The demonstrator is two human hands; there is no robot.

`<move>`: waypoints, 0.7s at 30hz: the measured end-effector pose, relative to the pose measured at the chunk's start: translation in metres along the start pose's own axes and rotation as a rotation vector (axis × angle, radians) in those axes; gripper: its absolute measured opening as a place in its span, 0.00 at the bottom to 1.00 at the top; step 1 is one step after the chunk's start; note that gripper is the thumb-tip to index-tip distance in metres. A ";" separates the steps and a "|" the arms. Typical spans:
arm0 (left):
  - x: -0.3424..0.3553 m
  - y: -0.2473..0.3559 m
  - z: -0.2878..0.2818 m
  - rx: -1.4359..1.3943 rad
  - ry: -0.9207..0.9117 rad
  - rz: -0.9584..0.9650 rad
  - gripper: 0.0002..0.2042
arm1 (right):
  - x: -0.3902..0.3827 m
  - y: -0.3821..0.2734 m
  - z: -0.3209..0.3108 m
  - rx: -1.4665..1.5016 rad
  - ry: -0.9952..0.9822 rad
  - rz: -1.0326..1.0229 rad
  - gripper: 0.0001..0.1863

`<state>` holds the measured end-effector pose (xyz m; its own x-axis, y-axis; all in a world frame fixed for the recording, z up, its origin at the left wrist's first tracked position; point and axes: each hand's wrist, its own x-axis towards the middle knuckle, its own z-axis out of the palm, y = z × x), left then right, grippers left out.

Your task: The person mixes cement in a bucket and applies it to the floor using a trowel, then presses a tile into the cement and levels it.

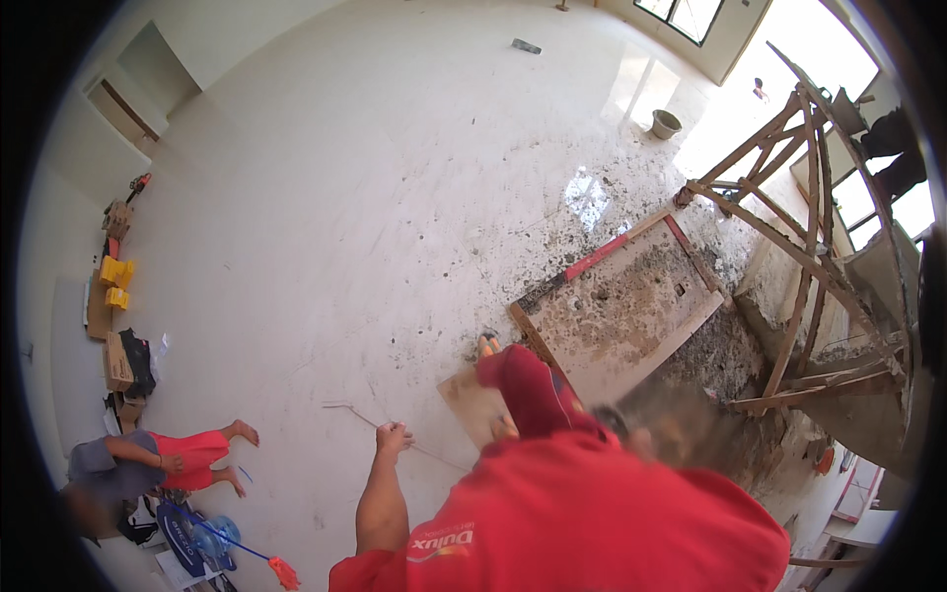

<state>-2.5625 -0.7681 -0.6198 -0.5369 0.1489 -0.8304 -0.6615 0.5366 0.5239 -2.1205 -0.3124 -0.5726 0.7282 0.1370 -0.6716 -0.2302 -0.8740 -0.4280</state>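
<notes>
Seen from above, a person in a red shirt (pixel 592 513) fills the lower edge of the view. The left hand (pixel 393 435) is closed into a fist around a thin pale rod or cord (pixel 367 419) that lies low across the white floor (pixel 375 197), running from the left of the hand to the right past it. The right hand is hidden behind the shirt and a blurred brown shape, so its grip cannot be told.

Just beyond, the person's red-trousered leg (pixel 523 385) ends in a sandalled foot (pixel 488 344) beside a flat wooden board (pixel 473 400). Further right lies a mortar-stained mixing board (pixel 621 316) – grey spatter surrounds it. A wooden scaffold (pixel 799 247) rises at the right.

At the left, well apart, another person in red shorts (pixel 192 454) sits near boxes (pixel 116 360). Far off, a bucket (pixel 666 123) stands by the doorway.
</notes>
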 end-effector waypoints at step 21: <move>0.269 0.461 -0.050 0.155 0.180 -0.163 0.11 | -0.299 -0.141 0.472 0.374 0.017 0.151 0.29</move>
<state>-3.0381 -0.5225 -0.5922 -0.5235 -0.0928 -0.8470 -0.6663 0.6642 0.3390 -2.6100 -0.0096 -0.5970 0.6782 0.0096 -0.7348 -0.5523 -0.6531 -0.5182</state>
